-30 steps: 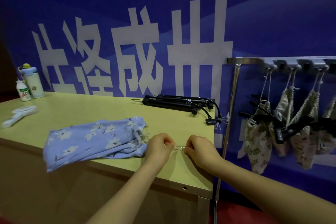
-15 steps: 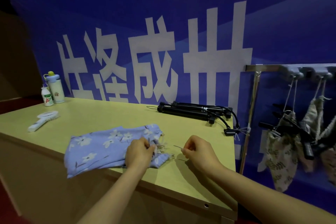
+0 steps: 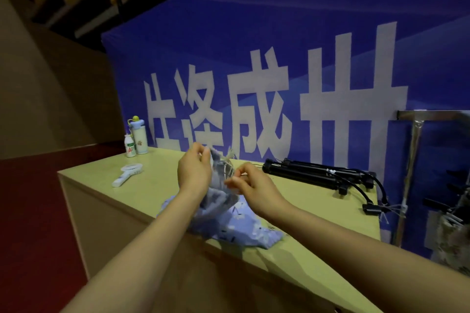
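A light blue cloth with white flowers (image 3: 229, 218) lies on the yellow-green table (image 3: 318, 213), its upper end lifted off the surface. My left hand (image 3: 194, 170) pinches that raised end near a frayed, stringy edge (image 3: 227, 160). My right hand (image 3: 250, 185) is beside it with fingers curled and pinched together at the cloth; a thin pin seen earlier in it is too small to make out now.
A black folded tripod with cables (image 3: 320, 175) lies at the back of the table. A white hand-held fan (image 3: 127, 174), a small drink bottle (image 3: 130, 146) and a white flask (image 3: 139, 136) stand at the far left. A metal rack (image 3: 412, 160) with hanging pouches stands right.
My left hand took hold of the cloth's end and lifted it up off the table. My right hand rose to meet it. The view swung left and upward.
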Demonstrator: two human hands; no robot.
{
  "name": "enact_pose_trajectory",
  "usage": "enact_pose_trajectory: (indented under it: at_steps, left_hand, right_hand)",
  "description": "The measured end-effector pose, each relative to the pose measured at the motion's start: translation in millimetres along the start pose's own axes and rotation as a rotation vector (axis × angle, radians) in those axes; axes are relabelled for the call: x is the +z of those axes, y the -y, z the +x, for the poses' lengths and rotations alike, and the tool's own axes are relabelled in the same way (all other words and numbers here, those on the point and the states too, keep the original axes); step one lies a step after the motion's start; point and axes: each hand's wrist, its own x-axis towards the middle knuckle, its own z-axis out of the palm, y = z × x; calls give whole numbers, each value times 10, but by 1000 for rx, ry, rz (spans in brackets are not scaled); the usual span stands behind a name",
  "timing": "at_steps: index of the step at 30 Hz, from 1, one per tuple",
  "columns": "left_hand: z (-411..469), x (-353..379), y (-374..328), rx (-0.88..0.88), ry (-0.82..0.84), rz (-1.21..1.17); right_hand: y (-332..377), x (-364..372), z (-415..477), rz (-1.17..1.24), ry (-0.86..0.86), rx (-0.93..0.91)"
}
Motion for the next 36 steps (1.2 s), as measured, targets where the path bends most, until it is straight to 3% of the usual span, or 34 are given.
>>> enact_pose_trajectory:
  at_steps: [4, 10, 16, 22, 25, 29, 33, 36]
  left_hand:
    - [124, -569, -209, 165, -167, 49]
    - [70, -1167, -256, 201, -247, 193]
    - [-101, -1185, 44, 40, 31, 370]
    - [-210, -759, -20, -11, 202, 188]
    - [-236, -513, -31, -31, 260, 114]
    - [-194, -170, -4, -85, 282, 5]
    - [-111, 266, 31, -143, 278, -111]
    - [-49, 600, 81, -157, 270, -140]
  right_hand:
    - [463, 235, 131, -37, 12, -117]
    - [709, 570, -60, -423, 169, -247]
    - [669, 409, -252, -511, 262, -237]
    - [553, 260, -311, -704, 483, -266]
    - [376, 177, -276, -740, 508, -224]
    - [92, -106, -200, -644, 399, -124]
    - [-264, -526, -44, -460, 109, 28]
    - [-669, -851, 80, -455, -65, 167]
